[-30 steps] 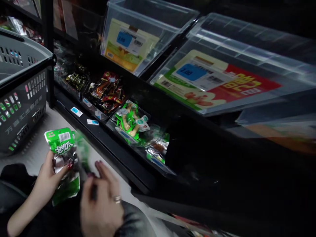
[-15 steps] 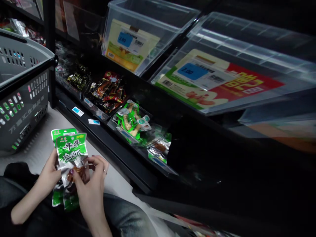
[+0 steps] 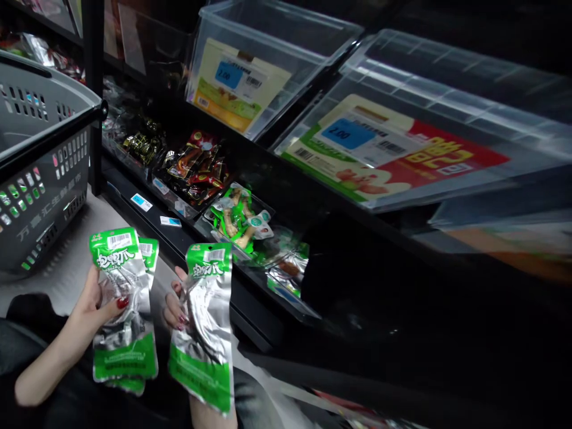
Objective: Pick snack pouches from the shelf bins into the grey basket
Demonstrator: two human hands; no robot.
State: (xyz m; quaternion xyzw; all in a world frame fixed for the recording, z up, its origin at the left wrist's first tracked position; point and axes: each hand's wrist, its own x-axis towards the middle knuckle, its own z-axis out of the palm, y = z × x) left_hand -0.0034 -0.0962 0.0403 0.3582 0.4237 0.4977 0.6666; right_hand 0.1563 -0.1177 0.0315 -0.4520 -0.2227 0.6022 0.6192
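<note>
My left hand (image 3: pixel 92 310) is closed on green and silver snack packets (image 3: pixel 127 298), at least two overlapping, with the thumb pressed on the front one. A white barcode label shows on that front packet. To its right, my right hand (image 3: pixel 175 307) holds another green and silver snack packet (image 3: pixel 206 322), its silver printed side towards me. This packet hides the thumb and palm; a few red-nailed fingers show at its left edge. Both hands are above my lap, in front of the low shelf.
A grey shopping basket (image 3: pixel 44 161) stands at the left. On the shelf are trays of dark red snack packets (image 3: pixel 201 170), green-wrapped snacks (image 3: pixel 236 217) and a silver packet (image 3: pixel 290 268). Clear plastic bins (image 3: pixel 277 30) with 2.00 price labels sit above. A black shelf edge (image 3: pixel 250 316) runs diagonally.
The packets were together between both hands, brown contents showing. Now my right hand has drawn one packet away to the right and turned its silver side to view; the left hand's front packet also shows silver.
</note>
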